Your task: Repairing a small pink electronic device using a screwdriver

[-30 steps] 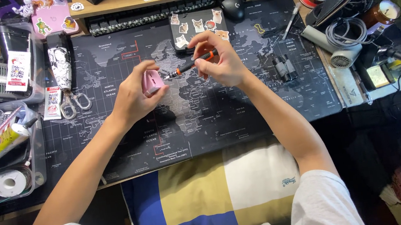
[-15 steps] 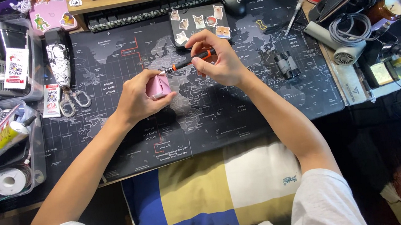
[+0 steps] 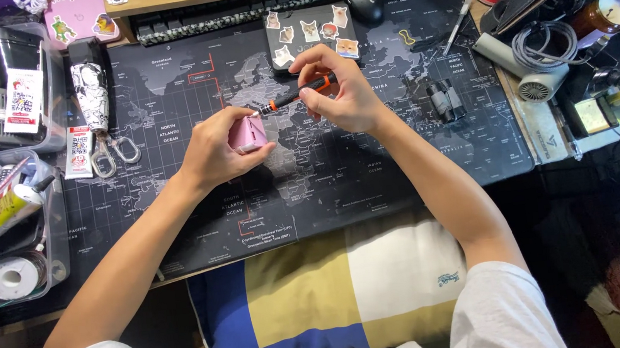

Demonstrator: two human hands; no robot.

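Little has been shifted since the earlier frame: the pink case (image 3: 247, 134) is kept gripped in the left hand (image 3: 218, 149) above the map mat (image 3: 174, 213), and the screwdriver (image 3: 293, 98) is pinched in the right hand (image 3: 343, 88), its tip set against the case's top.

Pink case (image 3: 245, 134), orange-black screwdriver (image 3: 295, 98) (map-printed black mat (image 3: 173, 205)).

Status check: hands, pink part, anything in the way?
Left hand grips pink block. Right hand holds orange-black screwdriver, tip at block's top. Nothing between them.
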